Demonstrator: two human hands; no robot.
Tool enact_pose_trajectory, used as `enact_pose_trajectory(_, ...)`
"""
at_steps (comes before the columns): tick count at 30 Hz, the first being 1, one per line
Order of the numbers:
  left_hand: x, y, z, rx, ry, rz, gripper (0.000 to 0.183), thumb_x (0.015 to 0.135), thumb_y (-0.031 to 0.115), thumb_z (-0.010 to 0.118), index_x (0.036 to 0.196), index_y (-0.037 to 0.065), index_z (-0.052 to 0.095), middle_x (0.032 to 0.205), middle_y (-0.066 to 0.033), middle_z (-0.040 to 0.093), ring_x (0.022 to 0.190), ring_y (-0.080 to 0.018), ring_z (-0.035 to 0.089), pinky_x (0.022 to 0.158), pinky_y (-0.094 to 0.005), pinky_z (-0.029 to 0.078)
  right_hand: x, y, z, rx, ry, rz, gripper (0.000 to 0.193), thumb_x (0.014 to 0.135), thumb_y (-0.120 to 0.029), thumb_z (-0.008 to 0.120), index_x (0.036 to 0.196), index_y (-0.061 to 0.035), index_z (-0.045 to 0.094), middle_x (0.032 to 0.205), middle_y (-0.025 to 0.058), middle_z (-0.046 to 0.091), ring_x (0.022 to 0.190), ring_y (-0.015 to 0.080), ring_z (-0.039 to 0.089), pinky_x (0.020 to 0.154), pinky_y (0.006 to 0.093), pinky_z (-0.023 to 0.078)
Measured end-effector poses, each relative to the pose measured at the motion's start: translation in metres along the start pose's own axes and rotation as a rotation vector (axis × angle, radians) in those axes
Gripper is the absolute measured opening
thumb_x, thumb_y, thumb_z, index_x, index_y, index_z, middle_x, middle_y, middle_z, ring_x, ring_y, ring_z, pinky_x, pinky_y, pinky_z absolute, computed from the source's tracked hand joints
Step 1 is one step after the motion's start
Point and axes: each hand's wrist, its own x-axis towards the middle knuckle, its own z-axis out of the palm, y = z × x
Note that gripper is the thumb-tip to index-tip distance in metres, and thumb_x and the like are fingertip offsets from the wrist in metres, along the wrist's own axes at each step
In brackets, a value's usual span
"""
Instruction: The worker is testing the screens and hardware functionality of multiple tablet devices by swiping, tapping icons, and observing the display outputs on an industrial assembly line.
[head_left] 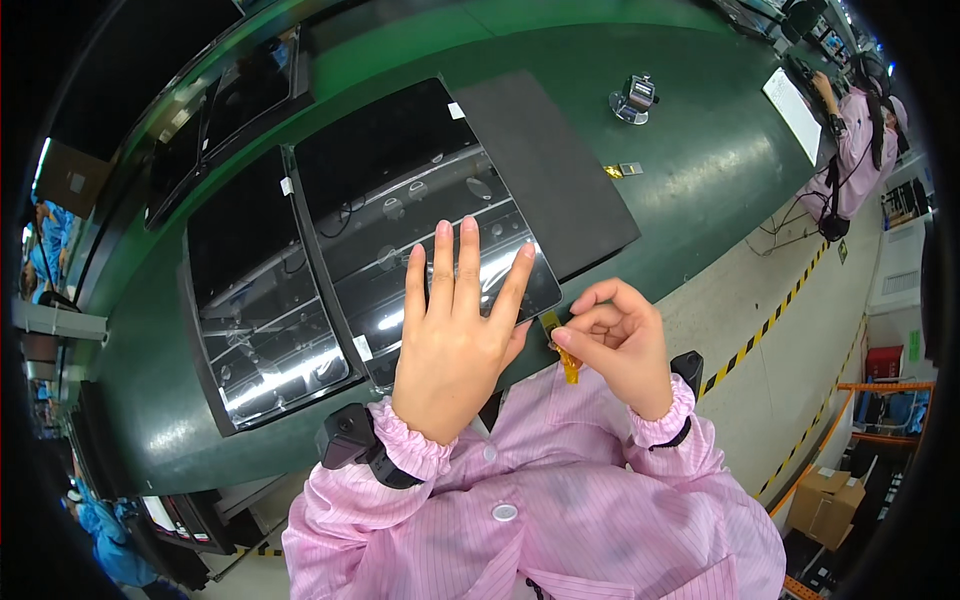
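Observation:
My left hand (455,325) lies palm down with fingers spread over the near end of a glossy black display panel (372,130). At that panel's near right corner, my right hand (625,345) is closed in a pinch on a strip of amber tape (571,373). A yellowish part of the strip lies up against the panel edge. Whether it is stuck to the panel, I cannot tell. White labels sit on the panel's edges. A second glossy black panel (240,235) lies to the left, and a matte dark grey sheet (545,160) extends from beneath the first on the right.
Farther off on the green table (690,190) stand a small metal hand counter (636,98) and a small grey piece with amber tape (625,170). More dark panels (250,90) rest at the far left. A co-worker in pink (855,150) is at the right, beside a white board (792,115).

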Motion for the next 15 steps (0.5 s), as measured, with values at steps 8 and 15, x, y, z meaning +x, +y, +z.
enact_pose_trajectory(8,-0.001,0.000,-0.001,-0.028,-0.005,0.003,0.078,0.075,0.025,0.079,0.147,0.023,0.048,0.150,-0.0274,0.039,0.140,-0.0431,0.038,0.114,-0.0545,0.030,0.008,0.002,0.007,0.035,0.001,-0.056,0.032,0.086,0.005,0.072,0.107,-0.0010,0.048,0.083,0.0077,0.071,0.074,0.0078,0.067,0.063,0.0193,0.052)
enact_pose_trajectory(15,-0.001,-0.001,-0.008,-0.113,-0.026,-0.013,0.082,0.070,0.037,0.082,0.144,0.019,0.052,0.150,-0.0291,0.039,0.141,-0.0444,0.036,0.115,-0.0546,0.028,0.010,-0.005,0.000,-0.171,0.063,-0.070,0.020,0.091,-0.001,0.068,0.109,0.0039,0.060,0.086,0.0079,0.071,0.072,0.0071,0.065,0.061,0.0191,0.050)
